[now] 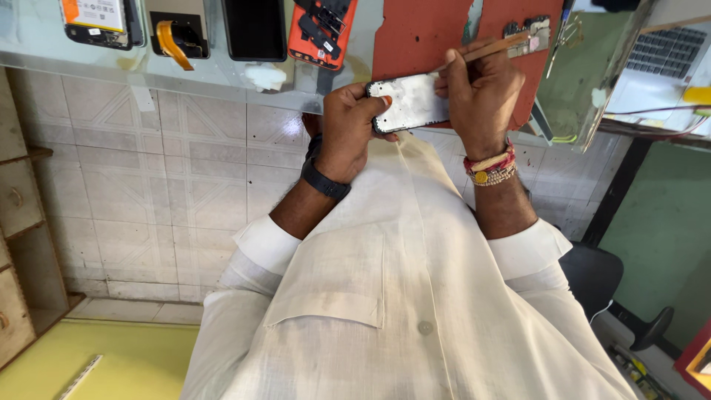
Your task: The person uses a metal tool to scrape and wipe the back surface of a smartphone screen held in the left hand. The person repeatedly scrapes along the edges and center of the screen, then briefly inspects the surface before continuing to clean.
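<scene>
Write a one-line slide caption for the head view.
Left hand steadies a phone frame at the glass counter's edge while the right hand works a thin stick tool on it.

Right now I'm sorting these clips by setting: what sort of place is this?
Most likely a phone repair bench. The left hand steadies an opened phone while the right hand works it with a thin tool; dismantled phones lie on the glass counter.

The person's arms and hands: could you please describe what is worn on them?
Both arms wear rolled-up cream sleeves of a buttoned shirt. The left hand has a black band at the wrist and an orange-tinted thumbnail. The right hand has red, white and beaded threads at the wrist. No gloves or rings show.
</scene>
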